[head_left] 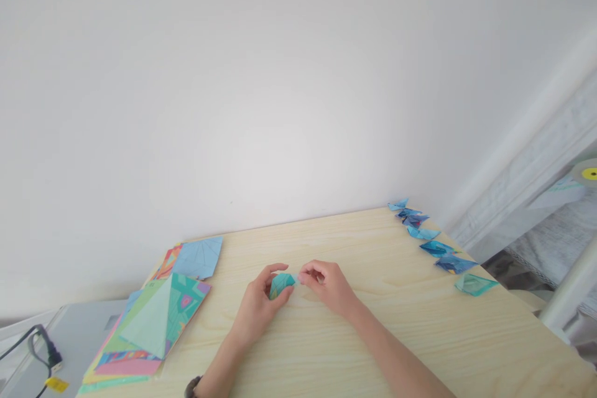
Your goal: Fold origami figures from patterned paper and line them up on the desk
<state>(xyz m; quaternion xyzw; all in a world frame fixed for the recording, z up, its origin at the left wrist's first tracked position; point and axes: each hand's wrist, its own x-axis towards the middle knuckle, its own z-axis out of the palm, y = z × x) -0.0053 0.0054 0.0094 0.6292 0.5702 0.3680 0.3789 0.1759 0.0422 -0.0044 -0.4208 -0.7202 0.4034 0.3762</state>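
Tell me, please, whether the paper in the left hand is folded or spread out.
Folded: the teal paper in the left hand is a small, compact shape with angular edges and visible creases.

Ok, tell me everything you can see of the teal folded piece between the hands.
The teal folded piece looks like paper: small, compact and faceted by creases, with a yellowish patch at its lower left. It's held in the left hand, over the middle of the pale wooden table. Its right end points toward the right hand; a whitish bit shows there, too blurred to identify.
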